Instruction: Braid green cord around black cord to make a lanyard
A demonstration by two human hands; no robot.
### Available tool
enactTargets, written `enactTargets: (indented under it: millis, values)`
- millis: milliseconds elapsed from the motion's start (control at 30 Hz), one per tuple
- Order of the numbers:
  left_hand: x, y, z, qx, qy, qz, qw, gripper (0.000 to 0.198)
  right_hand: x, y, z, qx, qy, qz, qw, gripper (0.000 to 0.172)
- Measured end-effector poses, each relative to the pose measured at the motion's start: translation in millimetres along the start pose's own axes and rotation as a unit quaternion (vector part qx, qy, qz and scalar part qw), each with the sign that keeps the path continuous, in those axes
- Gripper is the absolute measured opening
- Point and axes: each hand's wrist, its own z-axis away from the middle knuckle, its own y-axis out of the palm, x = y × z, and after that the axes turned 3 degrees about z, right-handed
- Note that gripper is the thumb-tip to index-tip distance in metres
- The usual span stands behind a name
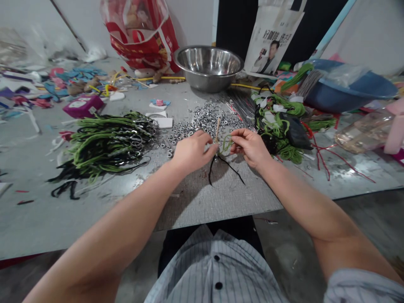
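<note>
The step in hand appears to be looping or knotting green cord (226,142) close to a thin, pale stick (218,127) that stands nearly upright near the front of the table (189,206). The right hand (248,145) pinches the cord between thumb and fingertips, just right of the stick. The left hand (196,147) is curled with its thumb at the stick's lower part; whether it grips stick or cord cannot be told. Two black cords (234,166) splay toward the person from below the fingers.

The next move seems to call for a steady hold at the base and an even pull, so that the soft loop tightens without slipping.

The cord looks pliant and matte, its loop loose and rounded. Behind the hands spreads a heap of small, shiny metal rings (205,115), with holes through many of them. To the left lies a thick bundle (110,141) of green and black cords, with metal loops along its right end. To the right, more green cord sits in a tangled heap (295,151). A smooth steel bowl (208,73) with a flared rim stands farther back.
</note>
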Motion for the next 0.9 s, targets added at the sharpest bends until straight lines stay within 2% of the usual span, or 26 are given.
enactTargets:
  millis: [100,233,300,367,400,433,500,533,567,600,633,700,733,800,900]
  values:
    - [-9.8,8.5,2.9,0.018,0.050,-0.009,0.999,0.034,0.0,2.1,1.6,0.001,0.010,-0.011,1.000,0.011]
    - [-12.2,15.6,1.8,0.033,0.060,-0.025,0.997,0.029,-2.8,7.8,3.1,0.012,0.016,-0.014,1.000,0.011]
    - [-9.9,16.9,0.6,0.037,0.067,-0.015,0.997,0.028,-0.4,5.8,2.2,0.022,0.010,0.019,1.000,0.010]
    - [-6.6,16.9,-0.4,0.034,0.072,0.000,0.997,0.026,7.7,-6.6,-0.7,0.004,-0.014,0.107,0.994,0.010]
    - [-5.0,16.4,-0.7,0.030,0.070,0.006,0.997,0.025,13.6,-17.7,-3.0,-0.033,-0.051,0.175,0.983,0.012]
    - [-3.6,15.8,-0.9,0.027,0.064,0.010,0.998,0.025,20.3,-32.0,-5.8,-0.107,-0.100,0.249,0.957,0.014]
    - [-1.6,14.1,-1.1,0.023,0.047,0.011,0.999,0.025,33.1,-67.2,-12.3,-0.277,-0.160,0.388,0.864,0.020]
    - [-1.1,13.3,-1.2,0.024,0.042,0.012,0.999,0.025,38.0,-85.7,-15.5,-0.346,-0.148,0.442,0.814,0.023]
    - [-0.9,12.7,-1.3,0.027,0.039,0.012,0.999,0.025,41.3,-103.1,-18.5,-0.384,-0.112,0.490,0.774,0.027]
    - [-0.9,12.3,-1.4,0.031,0.039,0.014,0.999,0.025,42.8,-118.3,-21.2,-0.412,-0.057,0.524,0.743,0.032]
    - [-1.0,12.1,-1.5,0.034,0.042,0.017,0.998,0.026,42.8,-130.5,-23.4,-0.419,0.015,0.542,0.728,0.037]
    - [-1.1,12.3,-1.8,0.038,0.049,0.020,0.998,0.026,39.7,-145.5,-26.6,-0.388,0.150,0.554,0.721,0.049]
    - [-1.1,12.6,-1.8,0.039,0.051,0.021,0.998,0.025,37.5,-148.8,-27.7,-0.363,0.189,0.556,0.723,0.053]
    - [-0.8,12.9,-1.7,0.038,0.053,0.021,0.998,0.025,33.9,-149.9,-29.1,-0.327,0.222,0.558,0.730,0.061]
    - [-0.4,12.9,-1.4,0.035,0.061,0.024,0.997,0.024,30.7,-147.4,-30.5,-0.310,0.215,0.563,0.735,0.075]
